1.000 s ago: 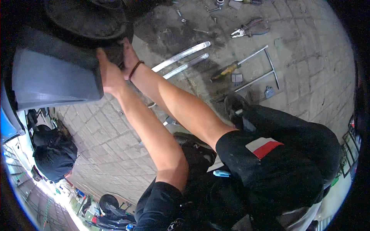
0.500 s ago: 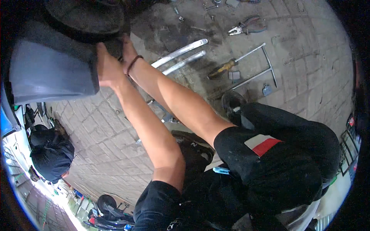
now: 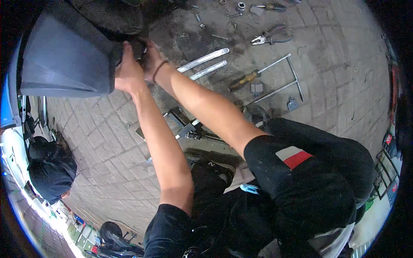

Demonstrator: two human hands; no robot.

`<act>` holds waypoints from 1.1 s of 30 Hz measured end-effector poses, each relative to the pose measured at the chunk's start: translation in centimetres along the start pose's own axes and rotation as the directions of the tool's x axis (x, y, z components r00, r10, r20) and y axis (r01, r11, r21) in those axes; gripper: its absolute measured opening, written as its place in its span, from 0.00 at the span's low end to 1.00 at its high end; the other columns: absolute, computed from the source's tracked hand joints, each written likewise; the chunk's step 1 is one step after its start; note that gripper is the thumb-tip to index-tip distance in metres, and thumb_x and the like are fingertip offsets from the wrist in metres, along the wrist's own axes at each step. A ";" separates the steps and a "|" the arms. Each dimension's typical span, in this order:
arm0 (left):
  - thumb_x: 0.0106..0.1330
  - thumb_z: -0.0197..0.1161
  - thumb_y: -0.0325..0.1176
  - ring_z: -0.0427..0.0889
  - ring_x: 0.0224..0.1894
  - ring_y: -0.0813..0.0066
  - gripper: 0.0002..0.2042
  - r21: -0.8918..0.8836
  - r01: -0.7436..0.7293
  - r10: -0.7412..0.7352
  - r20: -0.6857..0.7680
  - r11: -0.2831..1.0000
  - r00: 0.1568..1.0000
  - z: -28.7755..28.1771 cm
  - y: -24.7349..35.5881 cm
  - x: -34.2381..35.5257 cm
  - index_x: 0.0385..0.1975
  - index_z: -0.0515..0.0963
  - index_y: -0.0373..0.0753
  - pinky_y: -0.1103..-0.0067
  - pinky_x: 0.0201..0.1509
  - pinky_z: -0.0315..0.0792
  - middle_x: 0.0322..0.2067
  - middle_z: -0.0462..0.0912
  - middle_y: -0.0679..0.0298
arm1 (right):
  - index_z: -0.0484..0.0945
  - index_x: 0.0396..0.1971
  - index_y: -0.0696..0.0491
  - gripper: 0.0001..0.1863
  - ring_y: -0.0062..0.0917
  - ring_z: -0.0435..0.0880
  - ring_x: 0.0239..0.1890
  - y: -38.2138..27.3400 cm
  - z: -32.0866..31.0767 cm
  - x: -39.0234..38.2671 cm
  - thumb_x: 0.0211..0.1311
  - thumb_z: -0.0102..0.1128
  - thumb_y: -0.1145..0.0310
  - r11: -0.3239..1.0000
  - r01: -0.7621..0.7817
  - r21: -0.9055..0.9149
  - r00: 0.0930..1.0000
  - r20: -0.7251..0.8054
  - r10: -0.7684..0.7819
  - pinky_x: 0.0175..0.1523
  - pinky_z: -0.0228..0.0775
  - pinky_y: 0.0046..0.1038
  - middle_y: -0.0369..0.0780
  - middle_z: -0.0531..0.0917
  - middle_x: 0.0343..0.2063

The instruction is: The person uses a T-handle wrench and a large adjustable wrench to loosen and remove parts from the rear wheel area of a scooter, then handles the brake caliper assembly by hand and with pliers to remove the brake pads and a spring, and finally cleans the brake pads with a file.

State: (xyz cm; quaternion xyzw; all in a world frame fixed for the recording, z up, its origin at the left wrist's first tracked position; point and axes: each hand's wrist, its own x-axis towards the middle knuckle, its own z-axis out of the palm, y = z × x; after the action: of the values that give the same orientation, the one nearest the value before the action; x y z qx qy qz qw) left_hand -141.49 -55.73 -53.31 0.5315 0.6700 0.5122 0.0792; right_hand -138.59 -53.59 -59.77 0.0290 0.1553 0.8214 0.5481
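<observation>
Under a grey plastic body panel (image 3: 69,60), a dark tyre (image 3: 116,21) shows in the shadow at the upper left. My left hand (image 3: 128,71) is beside the panel's edge, thumb pointing up along a dark part just below the tyre. Close by on the right, my right hand (image 3: 152,60) has its fingers curled at the same dark part. Shadow and the hands themselves hide most of the fingertips. What exactly they grip cannot be made out. Two silver tyre levers (image 3: 204,60) lie on the paving right of my right hand.
On the brick paving lie pliers (image 3: 270,36), a yellow-handled screwdriver (image 3: 245,81), a T-shaped metal wrench (image 3: 294,79), brake pads (image 3: 257,89), a socket (image 3: 241,6) and several bolts. Another person in dark clothes (image 3: 51,172) is low at the left. A motorcycle (image 3: 114,238) stands behind.
Both hands sit slightly further right in the picture, and a dark part now shows between them. The panel and floor tools have shifted as the view moved.
</observation>
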 end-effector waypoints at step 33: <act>0.57 0.63 0.34 0.80 0.40 0.57 0.21 0.233 -0.368 -0.195 0.971 0.900 0.138 -17.9 -4.9 3.9 0.50 0.71 0.35 0.70 0.43 0.73 0.40 0.80 0.51 | 0.74 0.38 0.58 0.16 0.45 0.81 0.38 -15.6 13.8 -17.7 0.50 0.58 0.67 -0.916 0.392 0.086 0.733 -0.630 0.255 0.42 0.74 0.42 0.51 0.81 0.30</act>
State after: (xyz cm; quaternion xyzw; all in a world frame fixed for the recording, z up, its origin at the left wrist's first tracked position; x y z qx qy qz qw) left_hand -157.84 -62.94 -47.09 0.7763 0.5110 -0.1170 0.3501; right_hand -114.69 -61.11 -48.94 0.3164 0.8814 -0.2261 0.2682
